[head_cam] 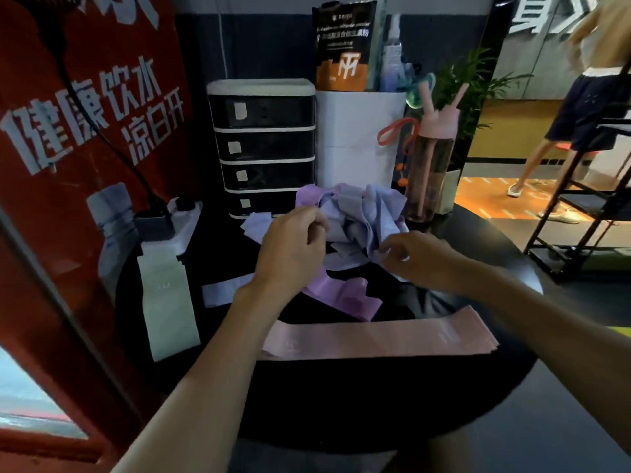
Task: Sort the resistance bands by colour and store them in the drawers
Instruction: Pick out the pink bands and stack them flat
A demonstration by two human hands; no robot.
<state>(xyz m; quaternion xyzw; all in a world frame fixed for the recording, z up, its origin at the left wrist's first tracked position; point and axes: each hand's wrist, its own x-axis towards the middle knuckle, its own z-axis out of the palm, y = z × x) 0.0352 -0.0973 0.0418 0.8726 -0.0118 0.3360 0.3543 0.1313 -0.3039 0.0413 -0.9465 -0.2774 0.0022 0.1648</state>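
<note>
A tangled heap of pale blue and lilac resistance bands [358,213] lies on the round black table [375,397] in front of a black drawer unit [263,148] whose drawers are closed. My left hand [290,247] pinches a pale blue band at the heap's left side. My right hand [420,257] pinches another band at the heap's right edge. A flat stack of pink bands [375,336] lies near me. A purple band [345,297] lies between my arms. One pale green band [167,302] lies flat at the left, and a pale blue strip [222,293] beside it.
A white box [358,138] with a dark pouch stands right of the drawers, next to a pink bottle [432,158]. A white power strip [177,223] with a black plug sits at the left by a red sign. A person walks at the far right near a black rack [587,206].
</note>
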